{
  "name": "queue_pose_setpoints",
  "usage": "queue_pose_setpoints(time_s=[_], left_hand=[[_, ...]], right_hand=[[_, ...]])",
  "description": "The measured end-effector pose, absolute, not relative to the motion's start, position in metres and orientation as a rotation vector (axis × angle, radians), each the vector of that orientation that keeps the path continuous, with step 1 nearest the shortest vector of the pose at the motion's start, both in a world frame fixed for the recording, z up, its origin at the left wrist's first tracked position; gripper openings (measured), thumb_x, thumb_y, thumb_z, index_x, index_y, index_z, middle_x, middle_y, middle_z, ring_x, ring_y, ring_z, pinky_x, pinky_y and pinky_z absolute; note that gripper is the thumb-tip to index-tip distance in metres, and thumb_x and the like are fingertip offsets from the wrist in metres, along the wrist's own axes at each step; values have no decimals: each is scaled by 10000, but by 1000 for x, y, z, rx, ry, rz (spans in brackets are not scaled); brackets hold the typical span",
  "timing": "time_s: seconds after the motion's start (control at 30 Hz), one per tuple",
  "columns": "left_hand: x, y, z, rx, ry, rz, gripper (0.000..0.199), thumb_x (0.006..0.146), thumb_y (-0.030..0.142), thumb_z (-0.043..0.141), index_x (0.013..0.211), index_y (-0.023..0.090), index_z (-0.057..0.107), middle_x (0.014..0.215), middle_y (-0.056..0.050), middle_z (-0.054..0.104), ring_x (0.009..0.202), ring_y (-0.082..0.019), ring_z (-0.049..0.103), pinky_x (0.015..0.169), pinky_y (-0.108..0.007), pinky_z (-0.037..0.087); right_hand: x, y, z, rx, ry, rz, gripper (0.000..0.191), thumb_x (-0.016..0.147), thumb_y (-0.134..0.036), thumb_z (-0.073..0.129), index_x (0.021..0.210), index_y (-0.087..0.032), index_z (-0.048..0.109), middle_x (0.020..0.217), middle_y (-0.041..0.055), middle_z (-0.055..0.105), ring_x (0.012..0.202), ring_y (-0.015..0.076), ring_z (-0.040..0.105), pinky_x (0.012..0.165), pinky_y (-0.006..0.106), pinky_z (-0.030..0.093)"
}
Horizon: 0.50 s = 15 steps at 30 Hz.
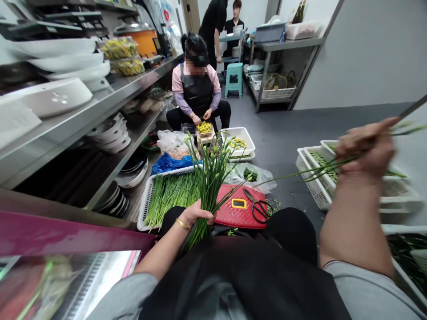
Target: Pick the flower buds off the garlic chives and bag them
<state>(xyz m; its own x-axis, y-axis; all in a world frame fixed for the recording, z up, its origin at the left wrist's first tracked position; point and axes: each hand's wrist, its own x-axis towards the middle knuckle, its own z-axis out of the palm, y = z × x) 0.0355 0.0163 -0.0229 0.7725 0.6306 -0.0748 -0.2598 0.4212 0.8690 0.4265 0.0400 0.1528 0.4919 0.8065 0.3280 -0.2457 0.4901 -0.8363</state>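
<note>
My left hand is shut around the lower stems of a bunch of flowering garlic chives, held upright over my lap. My right hand, raised and blurred, grips several long green stems and a thin dark rod-like item. Below it stands a white plastic crate of cut green stems. Black-handled scissors lie on a red textured pad just right of the bunch. A white basket of chives sits just beyond my left hand.
A seated person sorts yellow buds in a small tray. Steel shelves with white dishes line the left. Two more people stand at the back, near a metal rack. Grey floor lies between the crates.
</note>
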Motion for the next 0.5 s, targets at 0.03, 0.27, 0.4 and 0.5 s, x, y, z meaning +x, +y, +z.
queue_pose_setpoints(time_s=[0.03,0.27,0.4,0.5], left_hand=[[37,16,-23,988,425,581,374,601,299,823,803,119,564,510,8,582,414,-108,512,463,-236,431],[43,12,-17,1031,470,523,363,582,310,839,751,111,587,491,-3,584,414,-111,517,430,-218,410],[39,11,-15,1056,466,536,354,590,331,833,693,107,579,499,-12,579,422,-114,523,440,-228,412],[36,11,-17,1061,464,511,384,587,349,836,758,100,599,510,-11,581,432,-121,528,441,-232,403]], right_hand=[[406,43,142,-817,-889,876,518,536,-588,812,484,-218,454,389,-98,213,349,40,177,358,241,39],[294,50,103,-808,-1089,1390,479,504,-555,847,675,-140,678,421,-108,261,361,16,210,384,205,102],[321,46,122,-818,-1042,977,357,601,-497,805,647,-167,675,414,-70,352,378,42,293,391,218,179],[386,52,147,-779,-834,549,326,629,-507,741,611,-215,598,439,-66,328,390,63,293,392,236,181]])
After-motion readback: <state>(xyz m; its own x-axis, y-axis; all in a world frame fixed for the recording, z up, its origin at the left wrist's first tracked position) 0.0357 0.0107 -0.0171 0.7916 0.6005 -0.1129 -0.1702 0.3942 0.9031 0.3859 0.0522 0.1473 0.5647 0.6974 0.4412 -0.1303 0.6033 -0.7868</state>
